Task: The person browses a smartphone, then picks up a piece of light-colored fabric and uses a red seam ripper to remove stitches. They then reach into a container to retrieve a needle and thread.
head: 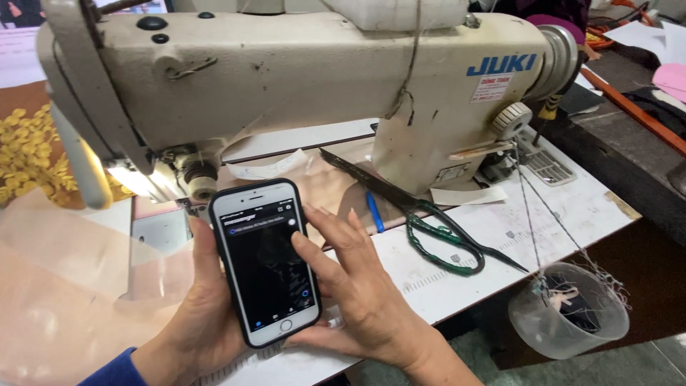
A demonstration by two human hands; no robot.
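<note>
A person holds a smartphone (266,263) in a dark case above the front edge of a sewing bench (572,207), directly before a cream industrial sewing machine (300,78). The left hand (200,314) grasps the phone from behind and below, fingers wrapped round its left side, while the right hand (357,286) rests against its right edge with fingers loosely extended, the thumb laid on the lit dark screen; it steadies the phone more than it clasps it. Sheer peach fabric (64,286) lies across the bench at left, running under the machine's needle area, with yellow beaded trim (25,154) behind it. A pair of green-handled scissors (443,239) sits on the bench just right of the hands, blades pointing back under the machine arm, with a blue pen (374,211) beside them. A clear plastic cup (568,311) of scraps hangs by threads off the bench's front corner. The grip looks secure, but the phone sits out past the bench edge, so a slip of the left hand would likely drop it to the floor; a sideways move of the right hand could also brush the scissors or snag the cup's threads.
</note>
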